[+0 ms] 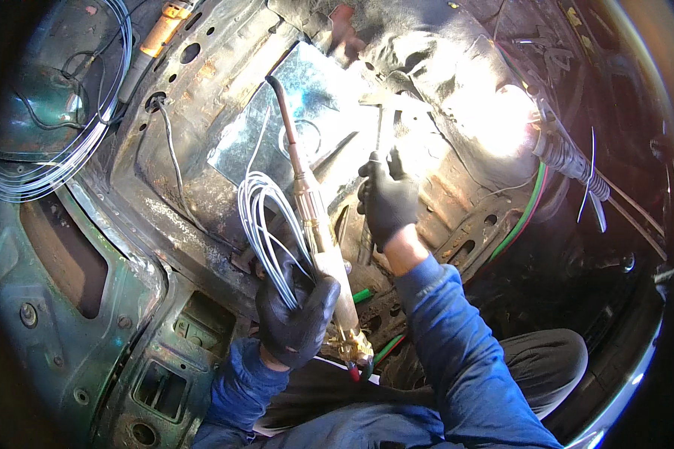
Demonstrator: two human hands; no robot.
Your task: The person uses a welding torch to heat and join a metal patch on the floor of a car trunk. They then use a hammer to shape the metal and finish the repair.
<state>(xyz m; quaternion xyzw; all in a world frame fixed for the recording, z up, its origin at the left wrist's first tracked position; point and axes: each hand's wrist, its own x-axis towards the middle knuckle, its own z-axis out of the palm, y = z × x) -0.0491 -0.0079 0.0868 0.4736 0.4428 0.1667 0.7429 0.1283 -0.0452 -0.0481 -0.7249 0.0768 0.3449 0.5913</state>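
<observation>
My left hand [296, 314], in a black glove, grips a gas torch [316, 224] with a brass handle and a long curved copper tip pointing up, together with a small coil of thin grey wire [262, 217]. My right hand [388, 198], also gloved, is closed on a thin dark metal tool [378, 135] that reaches up toward a shiny sheet-metal patch [299, 112]. The patch lies on a rusty car floor panel [194, 112]. Both sleeves are blue.
A large coil of grey wire [67, 142] hangs at the left. An orange-handled tool [157, 37] lies at the top left. Green and red hoses [528, 213] run at the right beside a bright work lamp [516, 112]. Green painted body metal [90, 314] fills the lower left.
</observation>
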